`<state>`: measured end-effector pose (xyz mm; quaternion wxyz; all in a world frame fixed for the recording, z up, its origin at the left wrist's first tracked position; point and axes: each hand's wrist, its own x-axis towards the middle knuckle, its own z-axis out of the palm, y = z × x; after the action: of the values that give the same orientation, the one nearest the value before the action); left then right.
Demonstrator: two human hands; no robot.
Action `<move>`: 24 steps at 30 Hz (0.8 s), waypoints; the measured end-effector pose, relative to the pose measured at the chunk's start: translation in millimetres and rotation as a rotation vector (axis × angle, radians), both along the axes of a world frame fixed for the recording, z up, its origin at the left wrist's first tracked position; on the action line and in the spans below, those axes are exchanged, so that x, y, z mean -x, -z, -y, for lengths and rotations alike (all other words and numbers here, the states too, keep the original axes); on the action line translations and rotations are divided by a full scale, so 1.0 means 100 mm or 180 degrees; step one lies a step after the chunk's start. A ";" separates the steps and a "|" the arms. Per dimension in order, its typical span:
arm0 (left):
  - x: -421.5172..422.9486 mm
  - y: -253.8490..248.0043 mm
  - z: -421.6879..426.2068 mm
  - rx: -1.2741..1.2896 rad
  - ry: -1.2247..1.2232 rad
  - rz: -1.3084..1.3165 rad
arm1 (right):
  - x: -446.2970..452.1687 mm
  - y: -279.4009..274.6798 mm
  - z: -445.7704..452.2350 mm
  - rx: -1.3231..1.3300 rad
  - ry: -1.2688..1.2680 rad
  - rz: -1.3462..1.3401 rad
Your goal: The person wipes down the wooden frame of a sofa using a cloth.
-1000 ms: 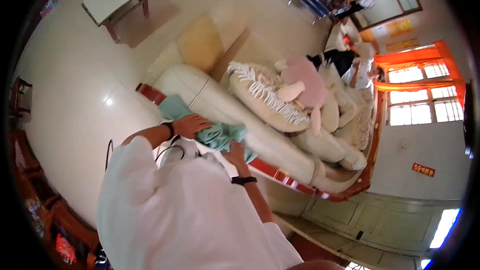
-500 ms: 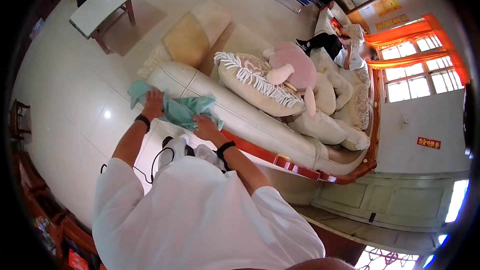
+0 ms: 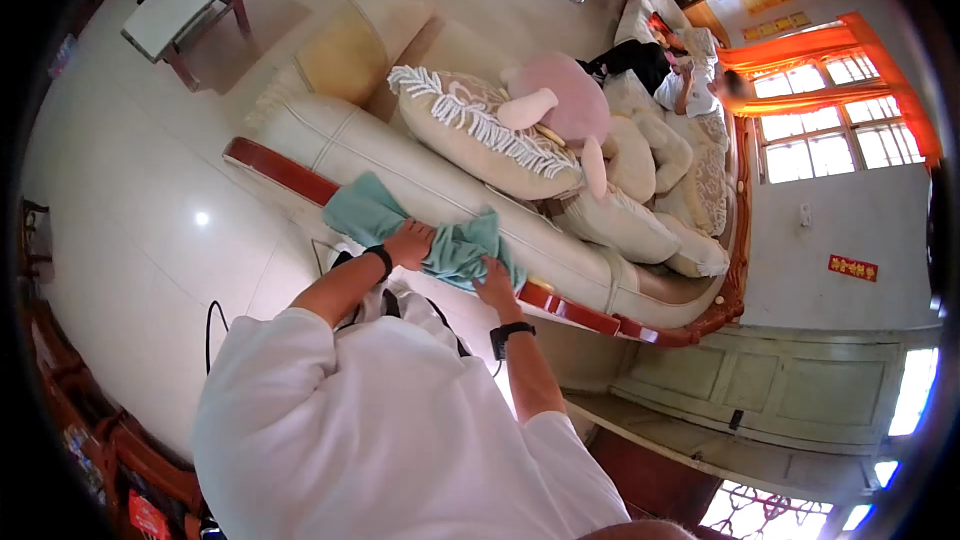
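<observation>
A green cloth (image 3: pixel 364 212) lies bunched and creased along the edge of a cream sofa's padded armrest (image 3: pixel 330 140), over its red wooden trim (image 3: pixel 283 172). My left hand (image 3: pixel 408 243) is closed on the middle of the cloth, pressing it against the armrest side. At the cloth's right end my right hand (image 3: pixel 495 288) grips a fold of it, thumb and fingers together. Just beyond the armrest are a fringed cushion (image 3: pixel 470 145) and a pink plush toy (image 3: pixel 560 100).
More cushions (image 3: pixel 615 225) fill the sofa, where a person in a white top (image 3: pixel 675 90) sits at the far end. A low white-topped table (image 3: pixel 185 10) stands on the tiled floor at the upper left. Green cabinet doors (image 3: pixel 770 385) are at the right.
Both hands have slid the cloth rightward along the armrest edge. The left end of the red trim, covered before, now shows. The view has shifted slightly.
</observation>
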<state>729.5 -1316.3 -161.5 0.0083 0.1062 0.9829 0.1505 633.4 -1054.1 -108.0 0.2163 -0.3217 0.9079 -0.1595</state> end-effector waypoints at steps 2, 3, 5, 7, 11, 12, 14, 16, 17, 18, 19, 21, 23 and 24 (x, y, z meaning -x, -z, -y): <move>0.09 0.09 -0.31 -0.0121 -0.0066 -0.0059 | 0.09 -0.12 -0.26 -0.0664 0.0366 -0.0124; 0.13 0.07 -0.41 -0.0216 -0.0144 -0.0142 | 0.10 -0.10 -0.34 -0.0666 0.0384 -0.0114; 0.15 0.05 -0.55 -0.0386 -0.0279 0.0044 | 0.22 -0.05 -0.48 -0.1032 0.0439 -0.0147; 0.07 -0.11 -0.55 -0.0672 -0.0569 -0.0051 | 0.28 -0.01 -0.37 -0.1182 0.0234 -0.0054; -0.21 -0.16 -0.36 -0.0312 -0.0867 -0.0551 | 0.10 0.12 0.14 -0.1671 -0.0063 -0.0180; -0.28 -0.11 -0.24 -0.0167 -0.1039 -0.0572 | 0.06 0.24 0.24 -0.1510 -0.0290 -0.0232; -0.40 -0.01 0.03 0.0013 -0.1225 -0.0597 | -0.12 0.01 0.54 -0.1297 -0.0732 -0.0337; -0.44 0.02 0.34 0.0174 -0.1580 -0.0673 | -0.20 0.02 0.70 -0.0984 -0.0927 -0.0405; -0.44 0.00 0.47 0.0205 -0.1570 -0.0685 | -0.23 0.02 0.74 -0.0698 -0.1087 -0.0462; -0.43 -0.11 0.58 0.0280 -0.1720 -0.0258 | -0.24 0.06 0.71 -0.0390 -0.1096 -0.0554; -0.41 -0.12 0.68 0.0347 -0.1865 0.0172 | -0.20 0.10 0.64 -0.0374 -0.1075 -0.0566; -0.29 -0.16 0.70 0.0434 -0.1829 0.0292 | -0.07 0.14 0.43 0.0315 -0.1265 -0.0227; -0.16 -0.29 0.57 0.0795 -0.1650 0.0970 | 0.02 0.13 0.12 0.0405 -0.1165 -0.0156; -0.08 -0.23 0.49 0.0786 -0.1633 0.0958 | 0.05 0.09 -0.05 0.0278 -0.0964 -0.0210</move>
<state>737.3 -1364.9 -138.2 0.1282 -0.1703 0.9761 0.0413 628.6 -1049.1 -117.5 0.1938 -0.4691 0.8478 -0.1538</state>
